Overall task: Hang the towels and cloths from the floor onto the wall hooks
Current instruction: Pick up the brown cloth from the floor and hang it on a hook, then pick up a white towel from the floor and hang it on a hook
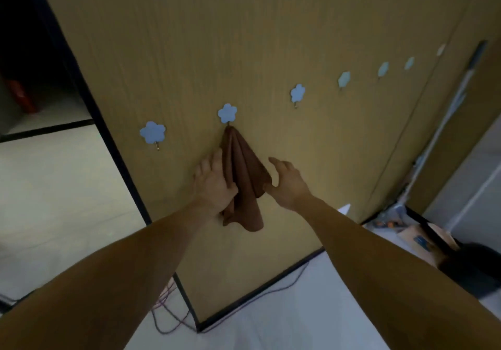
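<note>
On the second hook (227,113): cloth (244,165) hangs, being settled.
The left hand (214,184) holds a fold under its thumb; right hand (287,184) spread, thumb at the edge. Let go gently, checking the hook holds.

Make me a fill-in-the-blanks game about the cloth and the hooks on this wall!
1. The cloth hanging on the wall is ____ in colour.
2. Counting from the left, the blue flower hook holding it is the ____ one.
3. The left hand grips the cloth, while the right hand beside it is ____, fingers straight.
4. The leftmost hook has ____ hanging on it.
Missing words: brown; second; open; nothing.
</note>
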A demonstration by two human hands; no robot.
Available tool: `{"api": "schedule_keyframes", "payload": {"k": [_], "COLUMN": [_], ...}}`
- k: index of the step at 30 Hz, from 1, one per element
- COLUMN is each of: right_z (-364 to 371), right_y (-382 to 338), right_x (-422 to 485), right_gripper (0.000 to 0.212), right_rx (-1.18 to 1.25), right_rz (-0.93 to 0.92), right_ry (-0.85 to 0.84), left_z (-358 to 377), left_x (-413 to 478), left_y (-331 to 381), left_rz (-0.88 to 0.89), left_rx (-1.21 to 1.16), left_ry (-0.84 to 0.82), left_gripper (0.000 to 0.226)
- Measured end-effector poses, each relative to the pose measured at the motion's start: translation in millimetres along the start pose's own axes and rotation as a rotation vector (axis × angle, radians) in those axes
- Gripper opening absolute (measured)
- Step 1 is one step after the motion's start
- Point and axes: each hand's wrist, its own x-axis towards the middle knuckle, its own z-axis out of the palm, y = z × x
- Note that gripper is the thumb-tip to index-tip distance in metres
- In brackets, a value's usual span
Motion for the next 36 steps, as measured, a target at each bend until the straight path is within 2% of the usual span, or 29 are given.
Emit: {"api": "schedule_keyframes", "payload": {"k": [7,12,19,27,36], "right_z": [1,-21,-56,-65,10], "right_y": [8,35,102,192,263], "right_x": [-116,-204,-353,-559,-682], "right_gripper": [0.074,0.071,0.065,0.063,0.063], "right_rx": [-0.077,-0.112,-0.12,-0.081,0.082], "right_rz": [0.184,0.338,0.603,0.942,1.222], "right_ry": [0.071,0.124,0.236,0.25,0.174], "left_z": [-2,10,47,108,219], "left_x": [-65,-116,-228,-416,-542], "left_y": [16,70,179,290,286], "left_rz": [0.294,0.491,0.768,0.958,1.026], "left_rx": [0.116,0.114,0.077,0.084,0.207], "left_ry": [-0.087,-0.28,-0.56,-0.864,-1.178], "left_gripper": [0.089,0.083,0.083,0.082,0.076]}}
